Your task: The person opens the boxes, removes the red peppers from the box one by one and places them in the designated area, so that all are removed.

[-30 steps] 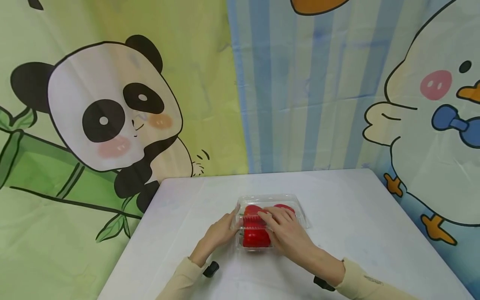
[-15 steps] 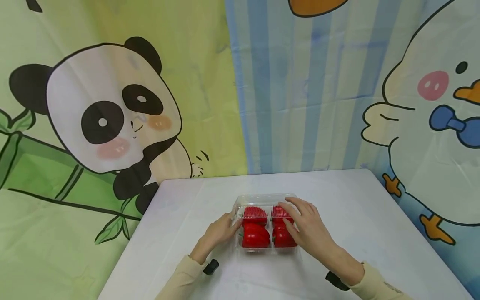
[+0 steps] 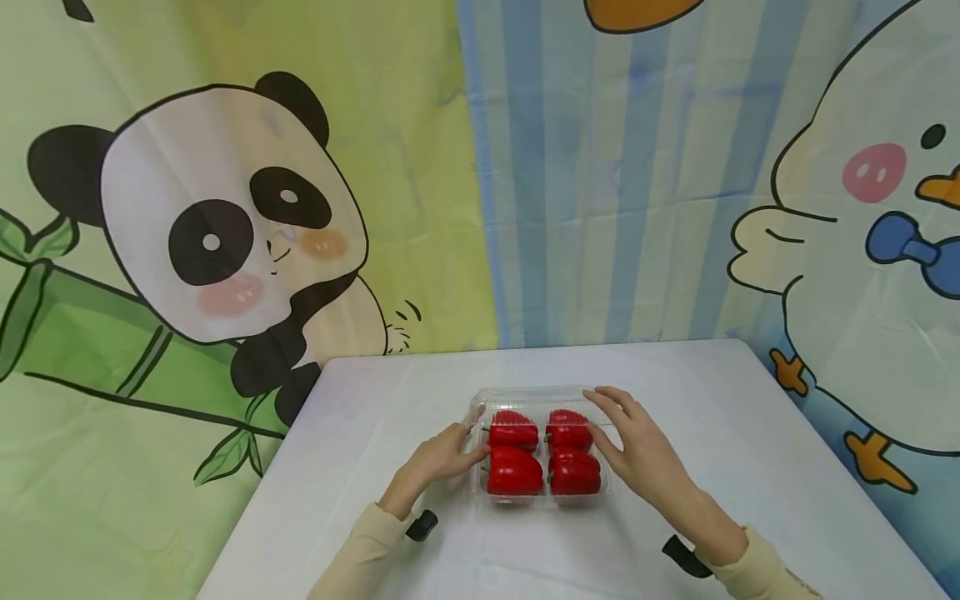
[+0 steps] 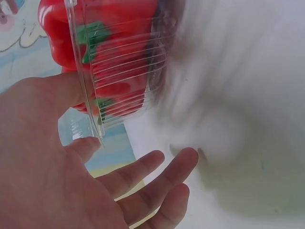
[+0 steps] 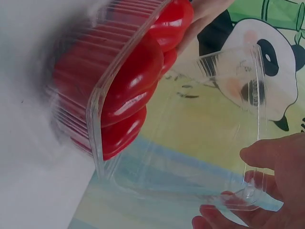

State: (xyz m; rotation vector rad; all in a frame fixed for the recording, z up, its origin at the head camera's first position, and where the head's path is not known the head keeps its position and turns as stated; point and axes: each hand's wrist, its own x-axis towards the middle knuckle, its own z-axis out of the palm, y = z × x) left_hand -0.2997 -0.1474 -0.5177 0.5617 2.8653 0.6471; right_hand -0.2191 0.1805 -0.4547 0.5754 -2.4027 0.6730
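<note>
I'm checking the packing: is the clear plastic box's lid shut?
No, the clear plastic lid stands open, tilted up from the red bell peppers.

Red peppers (image 3: 514, 473) number four. One clear container (image 5: 96, 129) and one clear lid (image 5: 260, 95) are noted. Hands total two: one left hand (image 3: 438, 458), one right hand (image 3: 641, 450). Sleeves (image 3: 358, 546): two. Black wrist-worn objects (image 3: 422, 526): two. White table (image 3: 405, 383): one. Printed panda (image 3: 183, 150): one. Printed white bird (image 3: 862, 333): one.

The glossy red bell peppers (image 3: 514, 472) have green stems (image 4: 93, 36), the rectangular plastic box (image 5: 94, 112) is clear and ribbed, the flat tabletop (image 3: 397, 392) white, the far cloth backdrop (image 3: 420, 183) yellow-green left and blue-striped right.
</note>
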